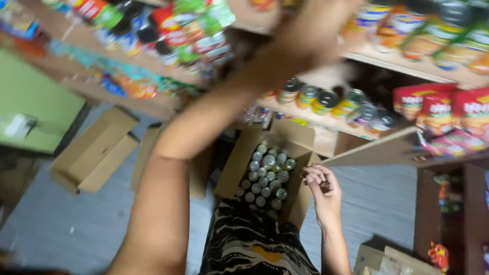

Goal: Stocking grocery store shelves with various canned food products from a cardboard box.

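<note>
Head view, tilted and heavily motion-blurred.

Left hand (327, 18): raised to the upper centre of the frame, arm running diagonally from lower left. It is smeared by blur against the upper shelf (395, 59). I cannot tell whether the fingers are spread or closed, or whether they hold anything.

Right hand (325, 190): centre-right of frame, just beside the right flap of the open carton (299, 198). Fingers curled inward, tips drawn together near the thumb; I see nothing pinched between them.

Key relation: the cans in the carton (265, 178) lie immediately left of the right hand's fingers. They stand upright, tops facing the camera, long axes pointing up toward me. The right hand is much nearer to them; the left is well apart, up at shelf level.

Packages by place:
- Row of tins (331, 100) with dark round lids and yellow-green labels on the middle shelf, centre-right, above the carton.
- Red pouches (458, 117) with yellow lettering, right edge, mid-height.
- Orange and green labelled jars (443, 30), upper right.
- Red and green packets (196, 29), upper centre-left, blurred.
- Empty flat brown box (94, 152) on the grey floor, left of centre.
- Another open brown box (387, 263), bottom right, holding clear plastic.
</note>
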